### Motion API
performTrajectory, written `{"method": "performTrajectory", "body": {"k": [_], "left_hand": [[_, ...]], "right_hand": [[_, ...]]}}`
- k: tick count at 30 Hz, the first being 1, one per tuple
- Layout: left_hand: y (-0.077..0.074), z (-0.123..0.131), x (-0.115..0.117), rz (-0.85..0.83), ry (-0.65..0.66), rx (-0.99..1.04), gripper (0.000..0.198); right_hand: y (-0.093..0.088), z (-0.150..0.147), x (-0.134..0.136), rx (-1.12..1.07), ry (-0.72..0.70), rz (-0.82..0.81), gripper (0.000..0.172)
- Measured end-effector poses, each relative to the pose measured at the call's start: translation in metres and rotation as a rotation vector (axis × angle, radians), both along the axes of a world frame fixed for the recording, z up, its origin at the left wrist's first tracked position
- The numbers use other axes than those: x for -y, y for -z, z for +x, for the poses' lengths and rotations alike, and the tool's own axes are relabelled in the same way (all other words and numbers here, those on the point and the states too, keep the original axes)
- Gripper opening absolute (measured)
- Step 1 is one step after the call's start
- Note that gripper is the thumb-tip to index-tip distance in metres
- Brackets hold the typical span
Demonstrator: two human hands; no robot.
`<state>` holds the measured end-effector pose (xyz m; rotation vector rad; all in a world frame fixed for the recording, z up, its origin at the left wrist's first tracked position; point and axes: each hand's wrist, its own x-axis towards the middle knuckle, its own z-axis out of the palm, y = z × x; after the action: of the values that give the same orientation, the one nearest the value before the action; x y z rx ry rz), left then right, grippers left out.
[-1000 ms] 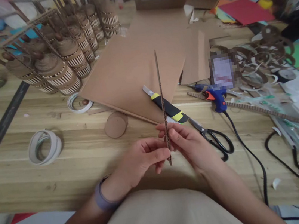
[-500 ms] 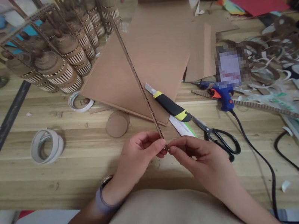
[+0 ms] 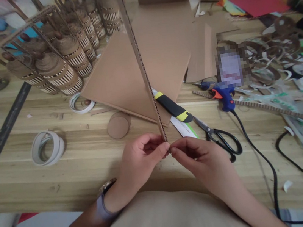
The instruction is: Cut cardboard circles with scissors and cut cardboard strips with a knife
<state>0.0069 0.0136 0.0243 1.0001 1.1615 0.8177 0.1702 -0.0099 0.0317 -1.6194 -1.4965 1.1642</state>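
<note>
A long, narrow strip of corrugated cardboard (image 3: 142, 67) rises from between my hands, its far end reaching the top of the view. My left hand (image 3: 144, 160) pinches the near end between thumb and fingers. Right beside it, the fingertips of my right hand (image 3: 201, 157) are pressed together on the same end. Beyond the strip lies a yellow and black utility knife (image 3: 172, 106), partly on a flat cardboard sheet (image 3: 116, 73). Black-handled scissors (image 3: 221, 139) rest just past my right hand. Two or so cardboard discs (image 3: 118, 126) lie ahead of my left hand.
Several cardboard lanterns (image 3: 59, 74) stand at the back left. White rings (image 3: 46, 147) sit on the left of the table. At the right are a blue glue gun (image 3: 225, 98) with a black cord and a heap of curled strips (image 3: 270, 48). Coloured paper (image 3: 258, 0) lies behind.
The cardboard strip has turned slightly, showing more of its flat side, and its far end has swung right and up. Both hands keep their pinch at the near end.
</note>
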Motion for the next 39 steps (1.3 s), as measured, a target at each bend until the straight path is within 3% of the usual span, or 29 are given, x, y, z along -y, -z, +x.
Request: {"method": "performTrajectory", "body": {"k": [11,24,30,39], "left_hand": [[-0.003,0.002,0.003,-0.013,-0.015,-0.002,0.01],[0.01,-0.001,0.001,-0.164,0.066,0.089,0.026],[0.007,-0.009,0.004,-0.033,0.244,-0.116,0.017],[0.007,-0.011,0.009,0.226,0.441,-0.508,0.026]], "right_hand": [[0.002,-0.002,0.006,0.192,-0.1,0.253,0.018],[0.008,0.001,0.007,0.229,-0.176,0.225,0.018],[0.011,0.0,0.007,0.276,-0.17,0.263,0.015],[0.022,0.0,0.004,0.386,-0.259,0.283,0.017]]}}
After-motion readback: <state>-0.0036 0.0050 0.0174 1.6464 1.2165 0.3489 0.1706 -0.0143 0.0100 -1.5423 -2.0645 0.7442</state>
